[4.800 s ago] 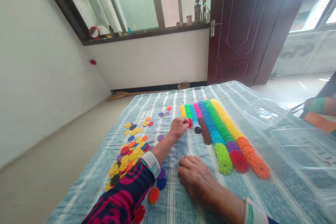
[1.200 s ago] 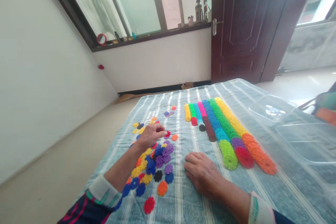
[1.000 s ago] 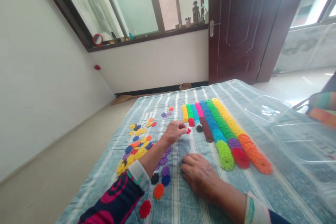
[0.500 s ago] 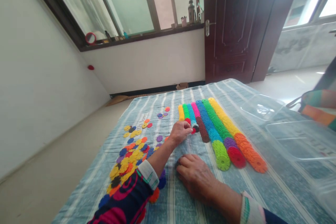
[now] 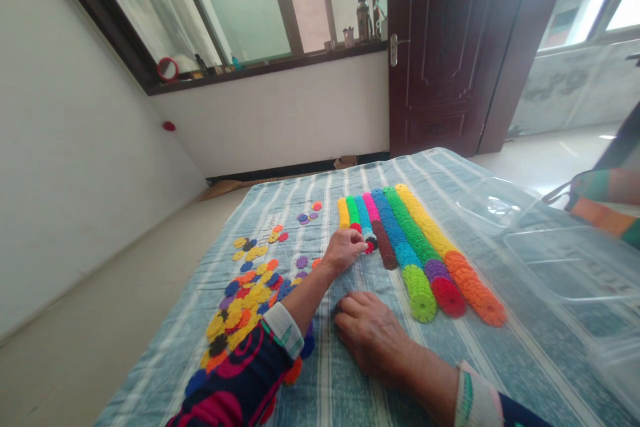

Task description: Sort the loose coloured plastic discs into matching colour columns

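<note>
My left hand (image 5: pixel 344 250) pinches a small red disc (image 5: pixel 369 247) and holds it against the near end of the short green-and-red row (image 5: pixel 354 213). Several rows of stacked coloured discs (image 5: pixel 425 247) lie side by side on the striped cloth (image 5: pixel 350 360). My right hand (image 5: pixel 373 333) rests flat on the cloth, fingers apart, holding nothing. A heap of loose coloured discs (image 5: pixel 245 297) lies to the left, beside my left forearm.
Two clear plastic tubs (image 5: pixel 560 260) stand on the right side of the cloth. A few loose discs (image 5: pixel 307 213) lie farther back. A dark wooden door (image 5: pixel 450 47) and a window sill with bottles are beyond. A striped bag (image 5: pixel 607 203) sits at the far right.
My left hand picked a red disc from the loose heap on the left and carried it right to the end of the short rows. My right hand stayed flat.
</note>
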Motion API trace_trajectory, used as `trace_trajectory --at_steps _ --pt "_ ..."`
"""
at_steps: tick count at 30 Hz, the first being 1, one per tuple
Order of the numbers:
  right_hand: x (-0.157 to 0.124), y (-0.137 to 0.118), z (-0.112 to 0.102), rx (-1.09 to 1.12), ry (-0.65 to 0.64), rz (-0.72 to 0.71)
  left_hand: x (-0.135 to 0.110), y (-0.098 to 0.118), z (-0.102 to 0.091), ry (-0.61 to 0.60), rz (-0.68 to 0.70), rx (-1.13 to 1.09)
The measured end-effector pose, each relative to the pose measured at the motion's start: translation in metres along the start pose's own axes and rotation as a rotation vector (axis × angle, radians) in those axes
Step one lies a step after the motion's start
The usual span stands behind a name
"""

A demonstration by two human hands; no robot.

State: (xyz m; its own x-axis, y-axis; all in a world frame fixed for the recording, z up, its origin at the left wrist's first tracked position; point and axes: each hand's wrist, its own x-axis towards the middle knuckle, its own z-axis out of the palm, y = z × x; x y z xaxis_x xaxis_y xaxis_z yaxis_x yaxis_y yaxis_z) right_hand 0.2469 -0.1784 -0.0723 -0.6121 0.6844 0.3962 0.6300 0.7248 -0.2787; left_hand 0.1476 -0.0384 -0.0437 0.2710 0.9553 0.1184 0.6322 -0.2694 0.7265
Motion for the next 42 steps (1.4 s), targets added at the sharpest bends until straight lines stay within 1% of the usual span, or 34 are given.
trace_trajectory --at_steps 8,15,17,20,23,26,30,35,42 --pt "0.0 0.0 -0.002 -0.002 -0.008 -0.002 0.009 0.001 0.006 0.026 0.052 0.047" --pt "0.0 0.0 -0.002 0.002 0.002 -0.007 0.006 0.003 0.007 0.03 0.041 0.007" --pt "0.0 0.0 -0.001 0.002 0.007 -0.008 0.004 0.005 0.002 0.015 0.027 -0.056" --pt "0.0 0.0 0.0 0.004 0.011 -0.011 0.003 0.004 -0.012 -0.02 -0.026 -0.17" --pt "0.001 0.0 0.0 0.007 0.006 -0.012 0.01 -0.003 -0.027 0.014 -0.099 -0.212" --pt "0.001 0.0 -0.001 0.007 -0.002 -0.011 0.02 -0.013 -0.034 0.079 -0.097 -0.155" --pt "0.001 0.0 -0.002 0.006 -0.001 -0.008 0.029 -0.024 -0.029 0.085 -0.038 -0.046" --pt "0.001 -0.002 -0.004 0.015 -0.026 0.002 0.032 -0.025 -0.021 0.067 -0.027 -0.003" --pt "0.001 -0.001 -0.002 0.017 -0.003 -0.003 0.033 -0.028 -0.021 0.094 0.007 0.077"
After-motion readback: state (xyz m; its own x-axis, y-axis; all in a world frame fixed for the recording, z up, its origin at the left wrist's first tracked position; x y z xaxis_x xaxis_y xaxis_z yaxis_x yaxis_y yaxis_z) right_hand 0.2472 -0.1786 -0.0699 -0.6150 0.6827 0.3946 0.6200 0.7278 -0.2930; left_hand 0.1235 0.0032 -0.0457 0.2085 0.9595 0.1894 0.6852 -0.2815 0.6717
